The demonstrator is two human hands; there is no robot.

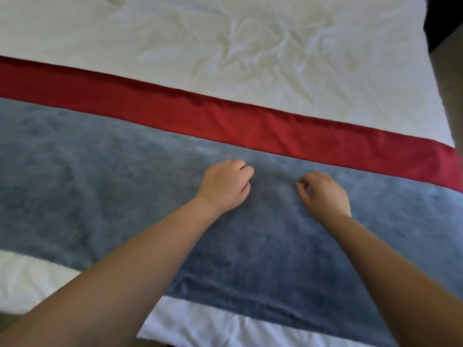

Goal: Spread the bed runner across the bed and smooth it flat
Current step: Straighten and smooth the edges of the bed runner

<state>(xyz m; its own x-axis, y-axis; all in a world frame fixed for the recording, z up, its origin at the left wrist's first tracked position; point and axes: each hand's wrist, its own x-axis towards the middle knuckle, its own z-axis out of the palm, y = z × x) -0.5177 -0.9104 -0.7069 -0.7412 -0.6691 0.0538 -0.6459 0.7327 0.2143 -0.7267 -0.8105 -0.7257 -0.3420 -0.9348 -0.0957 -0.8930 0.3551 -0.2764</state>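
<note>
ok so the bed runner [250, 234] lies across the bed [250, 46], left hand [225, 186] and right hand [323, 194] curled on its blue middle, can't tell if they're pinching cloth, and an uneven tug could skew it.

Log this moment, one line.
left hand curled on grey plush red-edged bed runner | right hand likewise, grip unclear | runner spans white sheet

Left hand [225, 186], right hand [324, 194] curled atop bed runner [100, 171].
</note>
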